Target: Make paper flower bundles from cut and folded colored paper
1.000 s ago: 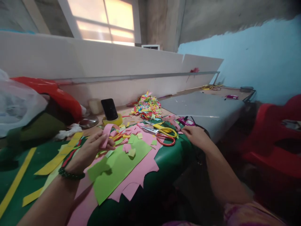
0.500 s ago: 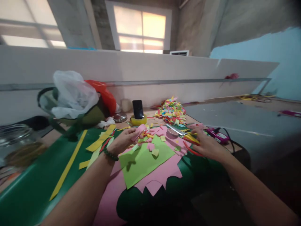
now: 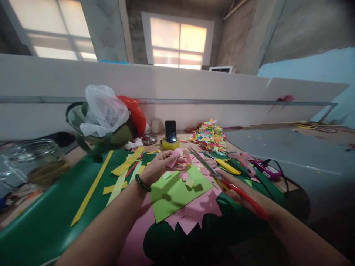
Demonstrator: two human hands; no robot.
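My left hand (image 3: 161, 167), a green bead bracelet on its wrist, pinches a curled pink paper strip (image 3: 175, 158). In my right hand (image 3: 240, 195) is a pair of scissors (image 3: 204, 162) with red and yellow handles. Their blades point up and left, close to the strip. Below my hands a light green paper sheet (image 3: 180, 195) lies on pink paper (image 3: 187, 221) with a jagged cut edge. Small cut pieces are scattered on the green sheet. A yellow-handled cutting tool (image 3: 229, 167) rests beyond my right hand.
A heap of coloured paper scraps (image 3: 210, 136) stands at the back. A phone (image 3: 170, 131) leans on a yellow tape roll (image 3: 170, 144). Right are a pink glue gun (image 3: 244, 162) and a magenta device (image 3: 266, 170). A bag (image 3: 111, 127) and glass jar (image 3: 30, 162) stand left.
My right hand has come down and nearer with the scissors, uncovering the yellow-handled tool and glue gun. My left hand still holds the pink paper. The view has shifted left.
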